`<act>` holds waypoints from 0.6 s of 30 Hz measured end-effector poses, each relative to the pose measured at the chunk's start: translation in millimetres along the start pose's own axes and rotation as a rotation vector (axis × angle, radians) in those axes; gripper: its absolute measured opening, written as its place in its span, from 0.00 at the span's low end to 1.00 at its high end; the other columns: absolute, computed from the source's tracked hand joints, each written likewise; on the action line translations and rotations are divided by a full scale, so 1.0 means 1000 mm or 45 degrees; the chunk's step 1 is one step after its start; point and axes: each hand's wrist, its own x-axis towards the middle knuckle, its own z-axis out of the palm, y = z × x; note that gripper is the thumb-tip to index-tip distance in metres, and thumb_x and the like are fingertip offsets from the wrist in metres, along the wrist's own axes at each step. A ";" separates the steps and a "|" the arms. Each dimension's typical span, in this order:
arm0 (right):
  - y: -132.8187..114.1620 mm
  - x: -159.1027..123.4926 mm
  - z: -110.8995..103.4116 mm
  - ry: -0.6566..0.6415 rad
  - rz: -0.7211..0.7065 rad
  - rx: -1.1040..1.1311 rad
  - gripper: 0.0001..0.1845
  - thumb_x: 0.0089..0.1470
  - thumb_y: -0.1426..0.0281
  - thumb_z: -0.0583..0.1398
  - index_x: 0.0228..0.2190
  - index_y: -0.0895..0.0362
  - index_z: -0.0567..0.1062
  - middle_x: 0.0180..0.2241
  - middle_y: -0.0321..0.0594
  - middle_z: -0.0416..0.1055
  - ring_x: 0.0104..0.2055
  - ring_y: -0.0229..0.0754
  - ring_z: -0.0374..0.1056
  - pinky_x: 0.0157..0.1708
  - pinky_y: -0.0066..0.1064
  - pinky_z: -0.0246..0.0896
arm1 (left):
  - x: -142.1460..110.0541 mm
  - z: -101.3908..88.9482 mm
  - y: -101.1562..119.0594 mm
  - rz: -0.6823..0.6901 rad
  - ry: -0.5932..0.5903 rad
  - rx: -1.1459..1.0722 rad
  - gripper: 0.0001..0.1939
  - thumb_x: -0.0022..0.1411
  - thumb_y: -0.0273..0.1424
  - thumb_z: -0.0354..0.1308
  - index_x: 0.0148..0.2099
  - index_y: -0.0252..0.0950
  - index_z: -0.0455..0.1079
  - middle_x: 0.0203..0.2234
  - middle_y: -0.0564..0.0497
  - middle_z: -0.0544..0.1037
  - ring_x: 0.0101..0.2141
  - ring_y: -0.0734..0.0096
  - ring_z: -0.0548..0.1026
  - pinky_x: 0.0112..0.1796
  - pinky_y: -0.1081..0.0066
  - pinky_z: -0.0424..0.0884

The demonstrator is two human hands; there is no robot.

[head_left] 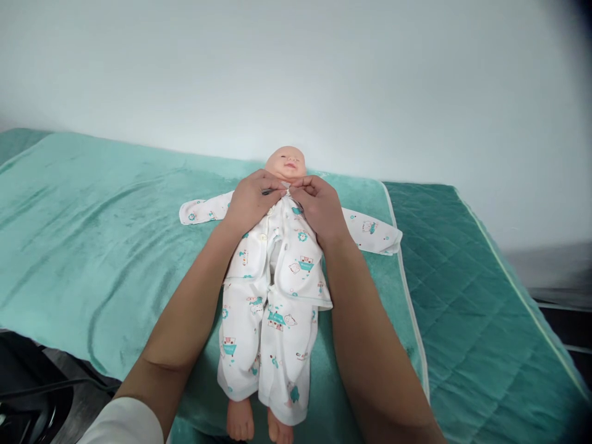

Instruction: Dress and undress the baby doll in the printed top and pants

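A baby doll [285,161] lies on its back on a teal blanket [102,234], head toward the wall. It wears a white printed romper [272,308] with teal pictures, sleeves spread to both sides. My left hand [252,202] and my right hand [319,206] meet at the doll's neck. Both pinch the two front edges of the romper top at the collar, fingers closed on the cloth. The top's front is parted lower down over the belly. The doll's bare feet [254,422] stick out at the near edge.
The blanket lies over a quilted green mattress [481,308] that runs along a plain white wall [296,68]. Dark floor and a black object [28,407] show at the lower left; more floor lies past the bed's right edge.
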 end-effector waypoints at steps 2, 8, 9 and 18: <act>-0.002 0.000 0.000 0.010 0.013 -0.014 0.04 0.49 0.70 0.64 0.31 0.55 0.75 0.29 0.32 0.71 0.31 0.35 0.65 0.35 0.29 0.59 | 0.000 0.000 -0.001 0.010 -0.019 -0.024 0.05 0.63 0.29 0.64 0.36 0.38 0.82 0.41 0.49 0.81 0.45 0.65 0.79 0.50 0.66 0.73; -0.004 0.001 0.000 -0.022 0.040 -0.059 0.03 0.49 0.72 0.61 0.30 0.55 0.76 0.26 0.31 0.68 0.29 0.34 0.61 0.32 0.29 0.56 | -0.001 0.000 -0.003 0.065 -0.048 -0.076 0.08 0.63 0.26 0.62 0.41 0.39 0.82 0.45 0.48 0.81 0.49 0.66 0.79 0.54 0.66 0.72; -0.004 0.001 -0.001 -0.022 0.037 -0.068 0.03 0.49 0.73 0.61 0.29 0.55 0.76 0.26 0.31 0.69 0.29 0.35 0.61 0.32 0.29 0.56 | -0.001 0.000 -0.003 0.062 -0.050 -0.081 0.07 0.63 0.26 0.62 0.41 0.39 0.82 0.45 0.48 0.81 0.49 0.66 0.79 0.54 0.66 0.72; -0.002 -0.002 -0.004 0.016 -0.033 -0.163 0.05 0.47 0.73 0.63 0.31 0.55 0.75 0.33 0.32 0.74 0.30 0.34 0.64 0.34 0.30 0.59 | 0.000 -0.002 -0.006 0.088 -0.089 -0.046 0.14 0.65 0.24 0.58 0.45 0.42 0.83 0.46 0.48 0.80 0.51 0.65 0.78 0.56 0.65 0.71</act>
